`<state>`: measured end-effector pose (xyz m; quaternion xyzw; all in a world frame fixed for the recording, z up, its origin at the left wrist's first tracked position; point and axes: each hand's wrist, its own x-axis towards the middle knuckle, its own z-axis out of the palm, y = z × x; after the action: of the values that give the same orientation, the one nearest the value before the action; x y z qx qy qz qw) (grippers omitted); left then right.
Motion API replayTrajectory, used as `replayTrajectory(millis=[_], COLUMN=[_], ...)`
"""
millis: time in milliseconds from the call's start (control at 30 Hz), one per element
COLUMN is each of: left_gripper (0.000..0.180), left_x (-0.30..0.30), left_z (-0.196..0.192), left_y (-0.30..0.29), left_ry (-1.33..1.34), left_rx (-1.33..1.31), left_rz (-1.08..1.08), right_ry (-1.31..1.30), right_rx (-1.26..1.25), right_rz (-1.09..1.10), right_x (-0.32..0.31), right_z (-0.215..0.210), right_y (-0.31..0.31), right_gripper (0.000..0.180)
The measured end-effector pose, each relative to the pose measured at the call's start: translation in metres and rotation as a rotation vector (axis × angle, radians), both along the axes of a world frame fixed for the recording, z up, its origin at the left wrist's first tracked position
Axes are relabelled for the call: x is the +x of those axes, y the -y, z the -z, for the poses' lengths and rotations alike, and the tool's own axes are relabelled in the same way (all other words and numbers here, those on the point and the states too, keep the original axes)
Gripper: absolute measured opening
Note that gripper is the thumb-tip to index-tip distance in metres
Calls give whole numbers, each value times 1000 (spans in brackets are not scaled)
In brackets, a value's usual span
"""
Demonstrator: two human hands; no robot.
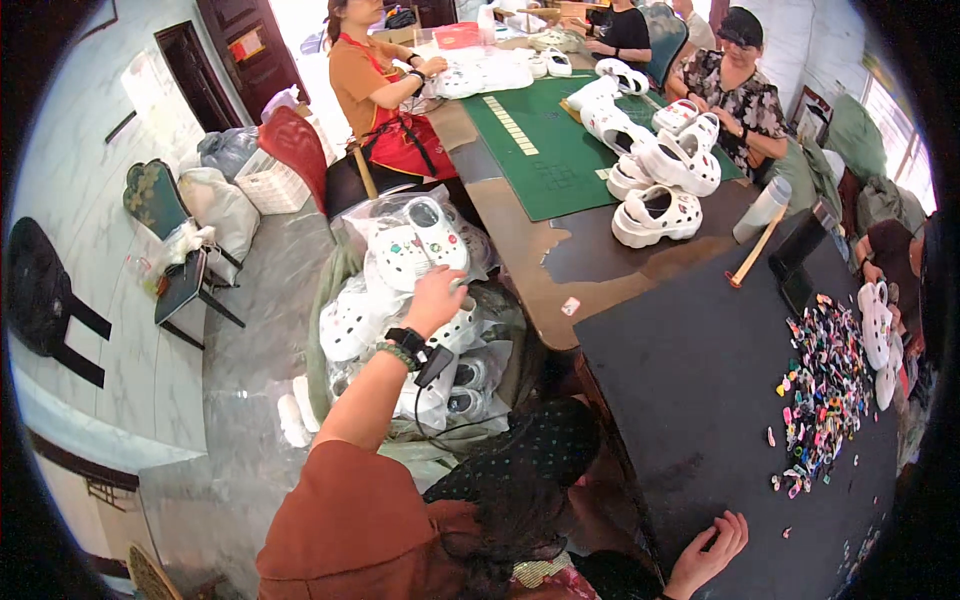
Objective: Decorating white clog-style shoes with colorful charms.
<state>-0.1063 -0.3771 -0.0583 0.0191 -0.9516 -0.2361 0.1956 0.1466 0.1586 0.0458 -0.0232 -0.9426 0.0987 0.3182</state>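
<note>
My left arm stretches forward over a large sack piled with white clogs. My left hand is closed at the near end of a white clog dotted with small coloured charms; its fingertips are partly hidden. Beside that clog lies another white clog with charms. Lower in the pile are more clogs, some in clear plastic. My right hand rests on the black tabletop near its front edge, fingers out and thumb apart, holding nothing.
Several small colourful charms are heaped on the black table's right side. White clogs stand on and beside the green mat. A grey bottle and a wooden-handled tool lie nearby. Co-workers sit around the tables; chairs stand left.
</note>
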Motion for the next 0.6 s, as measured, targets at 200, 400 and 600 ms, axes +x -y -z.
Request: replayTrajectory(millis=[200,400,600], left_gripper=[51,91,105], left_x=[-13,-63,-105], left_z=[21,25,23], left_y=[66,48,60], left_ry=[153,345,344], left_rx=[-35,-197,-261], left_rz=[-316,-387,-453], right_ry=[7,47,87], right_rx=[29,36,9], right_rz=[6,34,44], right_x=[1,-1,-2], right_z=[3,2,0], right_y=[-1,-4,-3], right_gripper=[13,14,16])
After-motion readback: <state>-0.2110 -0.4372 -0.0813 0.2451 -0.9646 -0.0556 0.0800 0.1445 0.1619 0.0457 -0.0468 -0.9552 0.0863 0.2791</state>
